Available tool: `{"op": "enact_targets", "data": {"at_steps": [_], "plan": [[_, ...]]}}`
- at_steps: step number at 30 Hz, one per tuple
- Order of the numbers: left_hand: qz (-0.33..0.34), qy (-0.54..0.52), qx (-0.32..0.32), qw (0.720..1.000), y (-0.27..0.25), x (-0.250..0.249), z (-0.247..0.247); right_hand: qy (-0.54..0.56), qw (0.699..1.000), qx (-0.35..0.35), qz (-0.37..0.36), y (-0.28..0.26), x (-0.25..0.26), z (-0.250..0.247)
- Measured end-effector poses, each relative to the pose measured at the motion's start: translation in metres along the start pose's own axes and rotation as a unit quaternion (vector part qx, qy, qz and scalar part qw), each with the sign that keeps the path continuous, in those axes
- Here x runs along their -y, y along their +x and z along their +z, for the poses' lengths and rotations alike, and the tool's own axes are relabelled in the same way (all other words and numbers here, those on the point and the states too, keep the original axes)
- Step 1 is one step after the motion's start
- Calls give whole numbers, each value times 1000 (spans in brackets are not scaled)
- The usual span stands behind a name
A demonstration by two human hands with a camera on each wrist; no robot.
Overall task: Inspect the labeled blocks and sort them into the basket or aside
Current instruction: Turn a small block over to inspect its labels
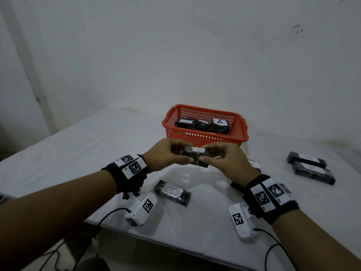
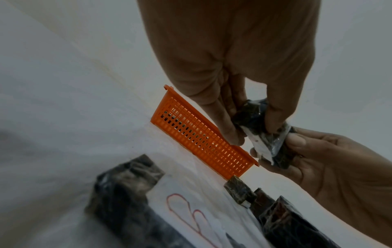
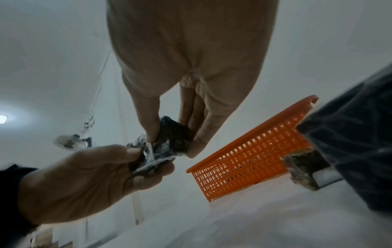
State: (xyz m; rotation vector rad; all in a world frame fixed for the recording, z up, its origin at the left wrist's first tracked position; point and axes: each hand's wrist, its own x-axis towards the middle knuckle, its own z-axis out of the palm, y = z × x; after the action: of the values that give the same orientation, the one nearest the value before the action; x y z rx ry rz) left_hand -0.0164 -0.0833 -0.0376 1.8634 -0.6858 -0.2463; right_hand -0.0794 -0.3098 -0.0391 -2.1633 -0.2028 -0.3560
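A black plastic-wrapped block (image 1: 195, 156) with a white label is held above the table just in front of the orange basket (image 1: 205, 139). My left hand (image 1: 188, 153) pinches its left end between thumb and fingers, and my right hand (image 1: 205, 154) pinches its right end. The left wrist view shows the block (image 2: 252, 115) between my left fingertips (image 2: 235, 139); its label is unreadable. In the right wrist view the right hand (image 3: 172, 141) grips the same block (image 3: 174, 134). The basket holds three black blocks, two labelled A (image 1: 219, 125).
A block marked B (image 1: 172, 192) lies on the white table near my left wrist. Two labelled blocks (image 1: 310, 167) sit together at the far right. Another block (image 1: 254, 165) is partly hidden behind my right hand. The table's front edge runs below my wrists.
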Motion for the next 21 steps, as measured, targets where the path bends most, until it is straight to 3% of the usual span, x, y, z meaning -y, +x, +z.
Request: {"op": "enact_targets", "data": {"at_steps": [7,21], "plan": [[2,-47,-2,999,-2,-6,-3,41,998,35,28,-2,0,-3],[20,-83,3,996,-1,-10,4,48,999,10,5,-2,16,-11]]}}
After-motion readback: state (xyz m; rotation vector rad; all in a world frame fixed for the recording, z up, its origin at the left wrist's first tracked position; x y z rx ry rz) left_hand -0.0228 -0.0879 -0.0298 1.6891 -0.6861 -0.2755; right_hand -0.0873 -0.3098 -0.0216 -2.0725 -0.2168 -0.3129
